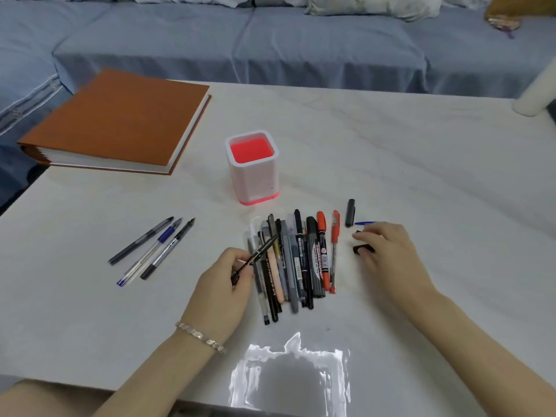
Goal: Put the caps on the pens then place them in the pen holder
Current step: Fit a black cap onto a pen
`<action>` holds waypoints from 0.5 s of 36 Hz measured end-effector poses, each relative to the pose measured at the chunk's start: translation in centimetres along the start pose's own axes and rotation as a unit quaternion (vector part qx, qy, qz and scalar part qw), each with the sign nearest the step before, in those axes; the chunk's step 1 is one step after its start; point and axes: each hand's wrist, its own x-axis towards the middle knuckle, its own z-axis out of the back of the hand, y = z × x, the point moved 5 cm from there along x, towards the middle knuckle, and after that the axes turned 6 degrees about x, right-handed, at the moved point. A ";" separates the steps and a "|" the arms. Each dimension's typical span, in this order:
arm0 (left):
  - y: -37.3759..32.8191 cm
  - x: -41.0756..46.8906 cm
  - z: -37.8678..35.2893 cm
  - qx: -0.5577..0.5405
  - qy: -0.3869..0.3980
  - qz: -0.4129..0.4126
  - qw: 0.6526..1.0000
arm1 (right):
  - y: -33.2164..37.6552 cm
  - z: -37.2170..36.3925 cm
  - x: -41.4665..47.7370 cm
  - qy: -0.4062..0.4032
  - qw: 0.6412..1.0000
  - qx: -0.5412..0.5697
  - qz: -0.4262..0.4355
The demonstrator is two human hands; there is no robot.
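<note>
While the left hand [224, 284] pinches a black pen [255, 256], the right hand [388, 251] fingers a black cap [359, 249].

Open tabletop on most sides; clutter gathers in the middle and at the far-left corner.

The tabletop [391, 152] is bare along its right half and far edge, so a hand could pass there freely. The pen holder [252, 168] stands upright mid-table with clear room all round its open mouth. Just nearer, the pile of pens [296, 260] blocks the centre, flanked by the left hand [224, 284] and right hand [386, 251], with loose caps [350, 212] beside it. Three pens [152, 249] lie toward the left edge; the brown book [120, 121] fills the far-left corner.
</note>
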 end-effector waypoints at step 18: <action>-4.0 -1.7 -1.0 -0.035 0.085 -0.074 0.993 | 2.4 1.7 -2.8 0.016 0.924 0.364 -0.116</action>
